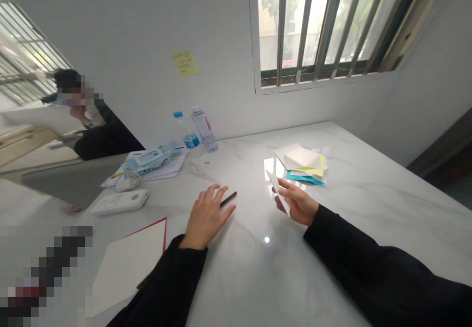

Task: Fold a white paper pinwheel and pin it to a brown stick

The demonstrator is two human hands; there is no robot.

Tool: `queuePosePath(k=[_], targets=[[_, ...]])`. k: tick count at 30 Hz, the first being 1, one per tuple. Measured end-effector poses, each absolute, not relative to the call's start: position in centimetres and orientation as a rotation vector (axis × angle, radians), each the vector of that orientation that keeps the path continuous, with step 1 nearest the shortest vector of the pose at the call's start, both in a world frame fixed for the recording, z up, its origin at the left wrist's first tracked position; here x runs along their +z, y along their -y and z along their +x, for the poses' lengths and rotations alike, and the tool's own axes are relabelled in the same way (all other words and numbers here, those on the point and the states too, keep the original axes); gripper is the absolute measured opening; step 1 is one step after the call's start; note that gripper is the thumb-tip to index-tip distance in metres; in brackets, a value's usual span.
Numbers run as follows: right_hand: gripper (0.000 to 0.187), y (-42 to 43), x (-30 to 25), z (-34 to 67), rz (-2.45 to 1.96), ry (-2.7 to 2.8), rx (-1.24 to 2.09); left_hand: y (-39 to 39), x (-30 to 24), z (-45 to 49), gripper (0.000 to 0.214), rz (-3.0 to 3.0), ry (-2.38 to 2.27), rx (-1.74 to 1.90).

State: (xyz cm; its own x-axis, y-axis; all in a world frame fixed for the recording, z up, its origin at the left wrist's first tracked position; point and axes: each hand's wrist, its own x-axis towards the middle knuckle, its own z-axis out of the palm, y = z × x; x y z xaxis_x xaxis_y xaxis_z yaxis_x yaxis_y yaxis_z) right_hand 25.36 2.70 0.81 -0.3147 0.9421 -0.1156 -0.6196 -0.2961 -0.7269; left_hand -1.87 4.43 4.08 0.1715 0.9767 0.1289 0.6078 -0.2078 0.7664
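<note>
My left hand is over the marble-patterned table with its fingers apart. A thin dark brown stick, perhaps a pencil, juts out between its thumb and index finger. Whether the palm touches the stick is hidden. My right hand grips a thin white piece of paper or card, tilted and seen nearly edge-on above the table. Just beyond that hand lies a loose stack of white, yellow and blue papers. A cream sheet with a red edge lies left of my left forearm.
Two plastic bottles, one blue-capped and one clear, stand by the wall. At the left are a wipes pack on papers and a white device. A person sits beyond a partition. A yellow note hangs on the wall.
</note>
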Motion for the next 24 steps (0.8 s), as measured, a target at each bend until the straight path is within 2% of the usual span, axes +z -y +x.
queuePosePath(k=[3,5,8,12,15,20,24], targets=[[0.046,-3.1,1.2,26.3,-0.595,0.703,1.840,-5.9,4.3,-2.6,0.018,1.951,-1.574,0.758],[0.038,-3.2,1.2,26.7,-0.565,0.700,1.846,-5.8,5.2,-2.4,0.010,1.963,-1.559,0.697],[0.036,-3.1,1.1,27.0,-0.521,0.700,1.865,-4.1,7.9,-1.1,0.016,1.956,-1.407,0.626],[0.049,-2.6,1.1,27.0,-0.472,0.725,1.915,-0.8,10.2,2.2,0.024,1.645,-0.985,0.738],[0.055,-2.5,1.0,26.6,-0.452,0.754,1.948,0.8,8.6,4.8,0.026,1.486,-0.867,0.810],[0.049,-2.6,0.1,25.9,-0.440,0.785,1.964,2.1,4.5,6.5,0.038,1.255,-0.914,0.923],[0.045,-2.3,-0.4,25.4,-0.448,0.820,1.978,2.5,4.1,6.3,0.042,1.133,-0.938,0.921]])
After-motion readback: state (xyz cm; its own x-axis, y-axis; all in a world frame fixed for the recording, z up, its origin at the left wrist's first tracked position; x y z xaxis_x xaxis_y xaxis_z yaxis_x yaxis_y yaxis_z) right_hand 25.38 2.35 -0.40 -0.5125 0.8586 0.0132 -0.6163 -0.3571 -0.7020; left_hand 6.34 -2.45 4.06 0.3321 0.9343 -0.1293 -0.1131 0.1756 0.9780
